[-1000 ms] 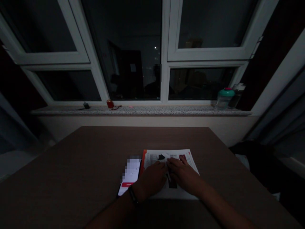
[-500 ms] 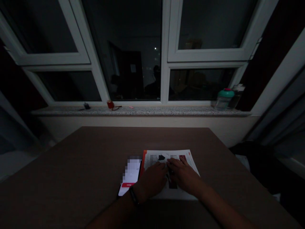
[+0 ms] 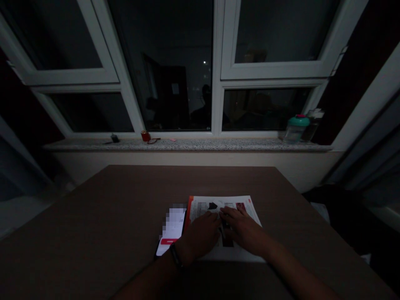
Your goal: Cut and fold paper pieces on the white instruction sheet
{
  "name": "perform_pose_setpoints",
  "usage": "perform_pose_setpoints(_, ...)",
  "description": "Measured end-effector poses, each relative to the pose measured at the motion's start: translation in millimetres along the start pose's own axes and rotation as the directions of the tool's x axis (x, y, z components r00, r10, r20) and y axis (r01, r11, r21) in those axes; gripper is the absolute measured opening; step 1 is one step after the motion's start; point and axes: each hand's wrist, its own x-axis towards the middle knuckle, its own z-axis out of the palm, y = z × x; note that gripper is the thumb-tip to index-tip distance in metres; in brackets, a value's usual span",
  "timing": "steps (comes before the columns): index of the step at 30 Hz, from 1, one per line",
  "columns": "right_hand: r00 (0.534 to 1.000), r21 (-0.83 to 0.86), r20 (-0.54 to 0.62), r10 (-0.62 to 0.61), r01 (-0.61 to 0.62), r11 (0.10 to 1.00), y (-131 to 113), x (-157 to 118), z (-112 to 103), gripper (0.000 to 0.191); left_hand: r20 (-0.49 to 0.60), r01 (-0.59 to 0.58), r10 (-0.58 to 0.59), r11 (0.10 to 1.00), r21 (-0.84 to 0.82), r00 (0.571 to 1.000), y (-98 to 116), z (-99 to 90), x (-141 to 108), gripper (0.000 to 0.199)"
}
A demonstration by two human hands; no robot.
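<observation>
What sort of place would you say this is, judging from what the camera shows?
Probably a room in a home or small office, at night: a brown table stands before a dark, white-framed window, whose speckled stone sill holds a green-lidded bottle.

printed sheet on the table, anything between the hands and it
Nothing visible: the left hand and right hand both lie directly on the printed sheet. The phone lies beside the sheet's left edge, not between them.
</observation>
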Motion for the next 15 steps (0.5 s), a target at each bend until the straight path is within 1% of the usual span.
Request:
perform_pose_setpoints(2, 1.0, -0.003, -0.006, 0.007, -0.007, 1.0, 0.0, 1.4, 0.2, 0.053, 0.001, 0.004, -0.004, 1.0, 0.003, 1.0, 0.5, -0.4, -0.1, 0.038)
perform_pose_setpoints(6, 1.0, -0.025, -0.014, 0.026, -0.027, 0.999, -0.1, 4.6, 3.6, 0.056, 0.003, 0.006, -0.006, 1.0, -0.008, 1.0, 0.0, 0.9, -0.7, 0.043)
perform_pose_setpoints(11, 0.999, -0.041, -0.038, 0.03, -0.032, 0.999, 1.5, 6.2, 10.5, 0.054, 0.013, -0.002, 0.002, 0.999, -0.039, 1.0, 0.2, -2.0, -2.1, 0.047)
perform_pose_setpoints(15, 0.999, -0.038, -0.046, 0.027, -0.029, 0.999, 3.4, 6.7, 13.7, 0.054, 0.02, 0.011, -0.01, 1.0, -0.026, 1.0, -0.1, -1.7, -3.0, 0.047)
